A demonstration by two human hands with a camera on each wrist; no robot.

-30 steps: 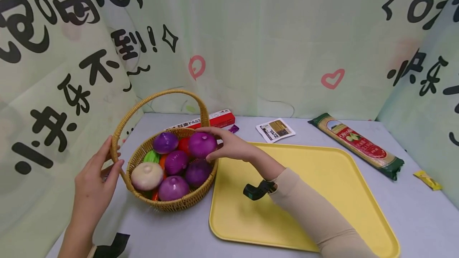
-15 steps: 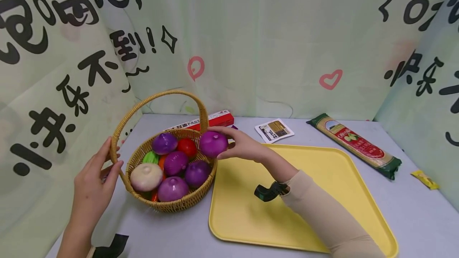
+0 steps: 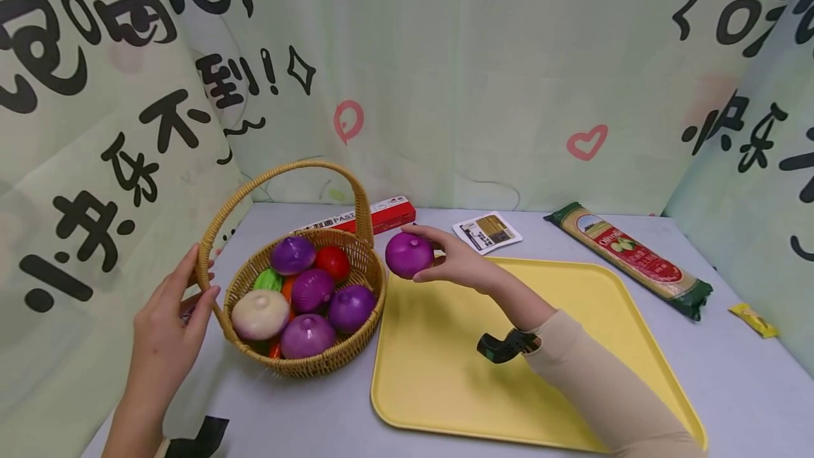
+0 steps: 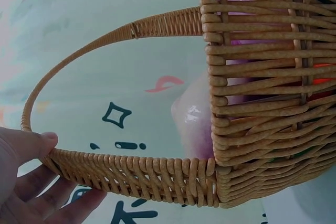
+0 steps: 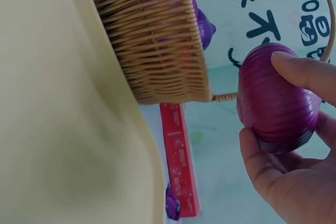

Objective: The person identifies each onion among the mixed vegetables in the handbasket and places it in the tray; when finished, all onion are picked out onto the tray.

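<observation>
A woven basket (image 3: pixel 356 345) with a tall handle (image 3: pixel 280 172) stands left of a yellow tray (image 3: pixel 572 345). It holds several purple onions, a white onion (image 3: pixel 259 313), a red tomato (image 3: pixel 332 262) and a green piece (image 3: pixel 268 279). My left hand (image 3: pixel 200 285) pinches the handle's left base; in the left wrist view the thumb (image 4: pixel 44 140) lies on top of the handle (image 4: pixel 131 169). My right hand (image 3: pixel 439 260) grips a purple onion (image 3: pixel 409 254) in the air, just right of the basket rim, above the tray's far left corner. In the right wrist view its fingers (image 5: pixel 299 69) curl around the onion (image 5: pixel 275 103).
A red pasta box (image 3: pixel 375 214) lies behind the basket, with a purple wrapper (image 5: pixel 172 203) beside it. A white sachet (image 3: pixel 487 230), a spaghetti pack (image 3: pixel 629 256) and a small yellow packet (image 3: pixel 755 320) lie beyond and right of the tray. Printed backdrop walls enclose the table.
My right hand has lifted the purple onion out of the basket and carried it rightwards past the rim, toward the tray. The left hand has stayed on the handle.
</observation>
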